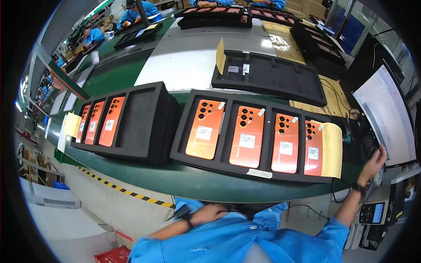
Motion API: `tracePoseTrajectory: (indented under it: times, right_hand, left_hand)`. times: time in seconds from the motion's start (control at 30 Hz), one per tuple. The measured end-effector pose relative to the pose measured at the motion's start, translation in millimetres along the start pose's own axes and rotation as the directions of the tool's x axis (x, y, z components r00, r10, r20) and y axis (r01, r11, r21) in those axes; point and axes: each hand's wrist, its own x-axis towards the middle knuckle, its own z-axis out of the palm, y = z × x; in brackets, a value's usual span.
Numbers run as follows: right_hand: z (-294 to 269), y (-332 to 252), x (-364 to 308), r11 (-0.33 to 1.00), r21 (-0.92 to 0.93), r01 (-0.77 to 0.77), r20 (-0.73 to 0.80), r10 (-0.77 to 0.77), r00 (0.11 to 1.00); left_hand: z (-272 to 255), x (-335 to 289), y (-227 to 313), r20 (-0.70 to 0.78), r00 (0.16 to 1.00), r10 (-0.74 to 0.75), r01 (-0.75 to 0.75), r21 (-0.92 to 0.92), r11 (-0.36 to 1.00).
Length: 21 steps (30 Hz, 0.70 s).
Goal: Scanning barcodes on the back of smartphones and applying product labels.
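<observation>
My left hand lies loosely over my lap below the table edge, fingers outstretched, with nothing visible in it. At the far right, my right hand is raised beside the lower edge of a monitor, fingers apart and apparently empty. In front of me sits a black foam tray holding several orange smartphones, backs up, each with a white label; one phone is near its middle. A yellow paper sheet partly covers the rightmost phone. To the left, a stack of foam trays holds three more orange phones, beside a bare slot.
Behind the phones is another black foam tray with a yellow sheet standing at its left end. Cables run near the monitor. A device with a small screen stands below my right forearm. Co-workers in blue sit across the green table.
</observation>
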Motion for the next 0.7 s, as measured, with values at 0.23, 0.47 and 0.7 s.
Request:
tracePoseTrajectory:
  times: [0.23,0.47,0.7]
  right_hand:
    - [-63,-121,-133,0.747,0.443,-0.496,0.178,0.47,0.865]
    - [-43,-137,-194,0.357,0.519,-0.776,0.384,0.714,0.585]
    - [-35,-162,-175,0.246,0.519,-0.819,0.592,0.588,0.551]
  left_hand:
    - [-115,-63,61,-0.892,0.286,-0.35,-0.621,-0.451,0.641]
    - [-136,-36,18,-0.796,0.397,-0.458,-0.643,-0.597,0.48]
    - [-95,-11,55,-0.808,0.43,-0.401,-0.591,-0.589,0.551]
